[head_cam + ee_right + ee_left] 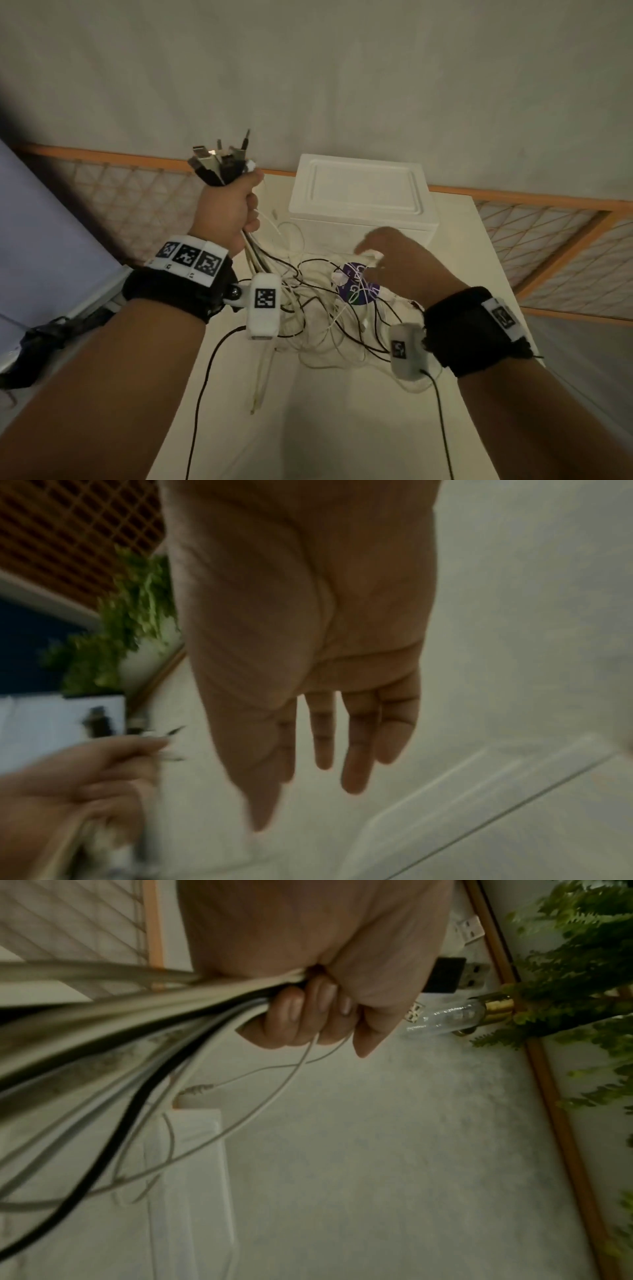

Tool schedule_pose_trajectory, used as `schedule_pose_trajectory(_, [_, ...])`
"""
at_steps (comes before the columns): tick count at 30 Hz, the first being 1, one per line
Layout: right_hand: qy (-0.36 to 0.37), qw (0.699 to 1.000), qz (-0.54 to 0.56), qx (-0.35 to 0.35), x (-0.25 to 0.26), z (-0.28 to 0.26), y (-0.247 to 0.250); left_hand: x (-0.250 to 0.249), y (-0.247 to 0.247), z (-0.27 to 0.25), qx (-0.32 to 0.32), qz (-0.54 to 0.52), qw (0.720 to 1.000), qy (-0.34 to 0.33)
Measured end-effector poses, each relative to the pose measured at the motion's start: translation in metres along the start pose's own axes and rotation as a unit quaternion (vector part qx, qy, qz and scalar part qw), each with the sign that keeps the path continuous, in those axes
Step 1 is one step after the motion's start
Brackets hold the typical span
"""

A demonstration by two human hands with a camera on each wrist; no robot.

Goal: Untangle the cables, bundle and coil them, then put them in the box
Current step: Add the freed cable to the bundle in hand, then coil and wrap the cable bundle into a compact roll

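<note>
My left hand [228, 209] is raised above the table and grips a bunch of cables [219, 164] just below their plugs, which stick up out of the fist. In the left wrist view the fingers [308, 1012] curl round black and white cords [137, 1031]. The cords hang down into a tangled pile of white and black cables [325, 315] on the white table [342, 428]. My right hand [394, 260] hovers over the pile, fingers straight and holding nothing [329, 723]. A white box [363, 195] with its lid on stands behind the pile.
A purple round label [356, 284] lies in the tangle. A wooden lattice rail [137, 192] runs behind the table, with a grey wall above. A dark bag [41, 346] sits at the left. Green fern leaves [582, 961] and a clear bottle [455, 1015] show in the left wrist view.
</note>
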State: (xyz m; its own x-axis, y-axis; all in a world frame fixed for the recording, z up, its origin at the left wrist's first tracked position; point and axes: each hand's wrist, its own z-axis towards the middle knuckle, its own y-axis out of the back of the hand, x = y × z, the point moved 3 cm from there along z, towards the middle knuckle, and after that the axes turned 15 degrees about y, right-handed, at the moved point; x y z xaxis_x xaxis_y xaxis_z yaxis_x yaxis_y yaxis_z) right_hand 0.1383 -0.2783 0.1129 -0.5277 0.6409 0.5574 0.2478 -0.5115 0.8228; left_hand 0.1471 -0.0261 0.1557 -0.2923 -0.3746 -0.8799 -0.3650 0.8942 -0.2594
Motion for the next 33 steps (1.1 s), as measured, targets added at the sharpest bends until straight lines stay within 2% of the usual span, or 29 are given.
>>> schedule_pose_trajectory(2, [0.035, 0.992, 0.117, 0.0, 0.031, 0.016, -0.016, -0.009, -0.022, -0.007, 0.041, -0.008, 0.999, -0.002])
schedule_pose_trajectory(4, [0.039, 0.985, 0.164, 0.032, 0.038, 0.025, -0.05, -0.023, -0.045, -0.017, 0.071, -0.015, 0.997, -0.016])
schedule_pose_trajectory(8, [-0.043, 0.99, 0.133, -0.014, 0.006, 0.024, -0.087, -0.055, -0.073, -0.028, 0.107, 0.006, 0.993, -0.056])
schedule_pose_trajectory(12, [-0.117, 0.988, 0.088, -0.058, -0.027, 0.01, -0.072, -0.095, -0.082, -0.033, 0.114, -0.041, 0.989, -0.079])
schedule_pose_trajectory(14, [-0.129, 0.979, 0.113, -0.112, -0.039, 0.003, -0.056, -0.118, -0.09, -0.039, 0.126, -0.055, 0.985, -0.105])
schedule_pose_trajectory(17, [-0.138, 0.971, 0.121, -0.152, -0.045, 0.0, -0.04, -0.148, -0.106, -0.048, 0.142, -0.042, 0.978, -0.147])
schedule_pose_trajectory(18, [-0.139, 0.973, 0.109, -0.148, -0.044, 0.0, -0.038, -0.156, -0.111, -0.05, 0.147, -0.042, 0.975, -0.159])
schedule_pose_trajectory(21, [-0.151, 0.986, -0.013, -0.072, -0.044, -0.006, -0.04, -0.173, -0.12, -0.049, 0.158, -0.066, 0.969, -0.177])
schedule_pose_trajectory(25, [-0.21, 0.977, 0.003, -0.017, -0.073, -0.035, -0.048, -0.173, -0.114, -0.034, 0.13, -0.066, 0.977, -0.159])
schedule_pose_trajectory(29, [-0.199, 0.959, -0.17, 0.111, -0.1, -0.075, -0.058, -0.167, -0.1, -0.021, 0.104, -0.114, 0.98, -0.123])
schedule_pose_trajectory(31, [-0.195, 0.96, -0.164, 0.116, -0.105, -0.082, -0.057, -0.16, -0.097, -0.018, 0.083, -0.116, 0.982, -0.121])
schedule_pose_trajectory(33, [-0.22, 0.966, -0.102, 0.09, -0.104, -0.077, -0.049, -0.151, -0.097, -0.015, 0.073, -0.114, 0.984, -0.117])
